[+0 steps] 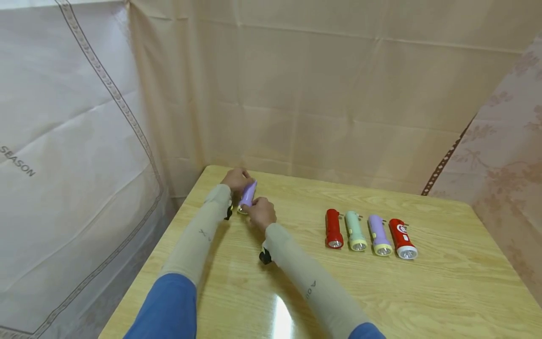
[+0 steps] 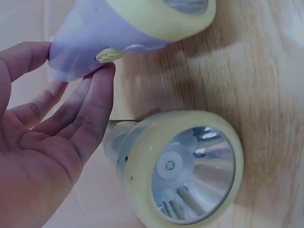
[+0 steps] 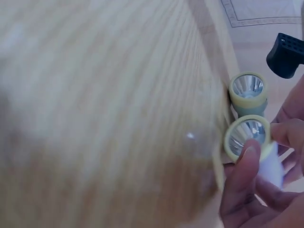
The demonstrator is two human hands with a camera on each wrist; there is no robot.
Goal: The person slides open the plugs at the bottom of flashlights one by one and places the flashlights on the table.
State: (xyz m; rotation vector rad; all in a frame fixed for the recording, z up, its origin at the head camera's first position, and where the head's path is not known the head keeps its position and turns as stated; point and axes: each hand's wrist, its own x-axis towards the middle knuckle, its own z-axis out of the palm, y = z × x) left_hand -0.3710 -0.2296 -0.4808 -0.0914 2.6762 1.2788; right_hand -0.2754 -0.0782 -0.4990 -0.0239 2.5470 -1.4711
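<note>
Left fingers (image 2: 99,95): I'm pinching the purple flashlight's (image 1: 248,194) tail.
Right fingers (image 3: 244,166): pinching its head, probably steadying both ends.
Green flashlight (image 2: 180,166): lying just beside it, tabletop's (image 1: 296,212) far-left corner.
Flashlight row (image 1: 354,230): lying well right, lenses facing near edge.

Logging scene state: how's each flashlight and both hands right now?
Held purple flashlight: in hands, looks unlit
Left hand: pinches its tail end
Right hand: grips its lens end
Nearby green flashlight: lying, looks unlit
Row red flashlight: lying, looks unlit
Row green flashlight: lying, looks unlit
Row purple flashlight: lying, looks unlit
Row red-and-white flashlight: lying, looks unlit
</note>
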